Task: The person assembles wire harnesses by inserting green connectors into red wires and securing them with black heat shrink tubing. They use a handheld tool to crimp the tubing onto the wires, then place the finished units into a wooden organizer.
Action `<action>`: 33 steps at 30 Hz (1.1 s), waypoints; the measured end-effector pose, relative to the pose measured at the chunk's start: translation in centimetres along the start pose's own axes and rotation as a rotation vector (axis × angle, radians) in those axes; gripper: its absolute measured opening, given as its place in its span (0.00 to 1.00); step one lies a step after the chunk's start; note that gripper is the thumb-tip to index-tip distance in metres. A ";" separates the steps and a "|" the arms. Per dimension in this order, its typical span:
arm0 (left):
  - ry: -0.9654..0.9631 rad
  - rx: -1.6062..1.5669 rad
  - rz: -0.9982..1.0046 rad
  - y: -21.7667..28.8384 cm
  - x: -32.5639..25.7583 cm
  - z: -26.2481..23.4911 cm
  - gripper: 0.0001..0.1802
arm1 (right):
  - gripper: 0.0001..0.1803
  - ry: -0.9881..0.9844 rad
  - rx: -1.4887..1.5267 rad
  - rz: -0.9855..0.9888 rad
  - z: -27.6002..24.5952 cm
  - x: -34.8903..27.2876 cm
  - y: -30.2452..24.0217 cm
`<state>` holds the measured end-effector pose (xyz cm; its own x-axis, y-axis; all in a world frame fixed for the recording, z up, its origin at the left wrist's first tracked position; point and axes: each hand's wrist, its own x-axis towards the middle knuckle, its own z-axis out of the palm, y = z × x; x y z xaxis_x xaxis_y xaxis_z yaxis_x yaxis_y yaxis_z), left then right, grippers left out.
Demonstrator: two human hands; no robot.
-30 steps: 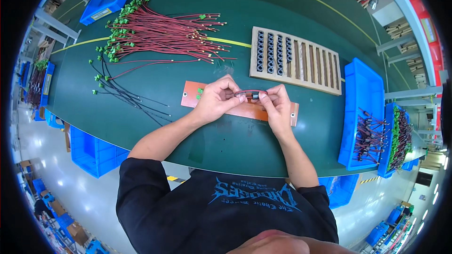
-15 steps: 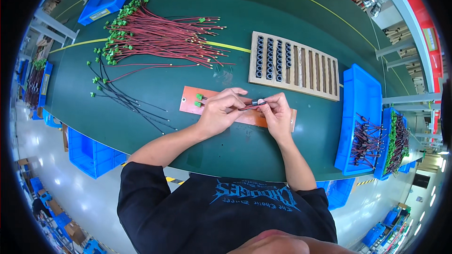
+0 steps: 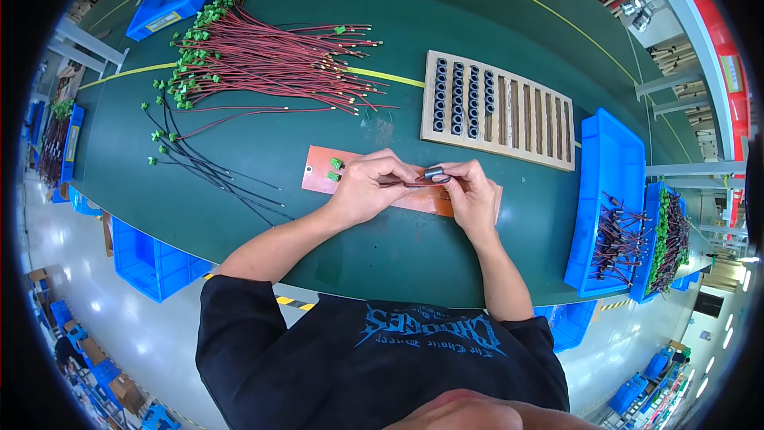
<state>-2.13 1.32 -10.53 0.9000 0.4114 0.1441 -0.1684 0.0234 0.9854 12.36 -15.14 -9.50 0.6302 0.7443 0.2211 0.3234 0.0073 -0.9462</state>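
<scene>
Your left hand (image 3: 368, 188) pinches thin red-and-black wires (image 3: 403, 184) while your right hand (image 3: 469, 196) clamps a small dark ferrite ring (image 3: 434, 173) at its fingertips, both held just above the copper-coloured flat board (image 3: 318, 178) on the green table (image 3: 382, 247). Keep the wire ends straight and aligned with the bore, wrists steady. Beyond lie the slotted wooden tray (image 3: 525, 115) and a red wire bundle (image 3: 270, 64).

Wire ends (image 3: 402, 184) (under fingers (image 3: 390, 175))

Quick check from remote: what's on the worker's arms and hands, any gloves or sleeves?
No gloves: the left hand and right hand are bare, with no rings, watch or bands visible. Both forearms are uncovered. The black T-shirt has short sleeves and a blue chest print.
</scene>
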 end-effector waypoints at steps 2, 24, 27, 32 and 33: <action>-0.025 -0.062 0.029 0.3 -0.1 -0.2 0.06 | 0.08 -0.010 -0.070 0.039 0.0 -0.1 -0.4; 0.005 -0.080 -0.012 -0.4 0.2 -0.7 0.08 | 0.10 -0.053 0.104 0.189 -0.9 0.2 1.0; -0.035 -0.001 0.017 0.2 0.3 -0.8 0.08 | 0.08 -0.036 0.077 0.127 -0.6 0.1 1.5; -0.102 0.075 0.024 0.5 0.3 -0.7 0.07 | 0.13 -0.138 0.123 0.096 -0.9 0.4 1.0; -0.090 0.076 0.015 0.5 0.3 -0.6 0.07 | 0.14 -0.149 0.140 0.074 -0.9 0.5 1.0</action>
<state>-2.20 2.04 -10.02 0.9307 0.3277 0.1629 -0.1541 -0.0528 0.9866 13.61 -15.41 -10.13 0.5341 0.8365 0.1223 0.1727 0.0337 -0.9844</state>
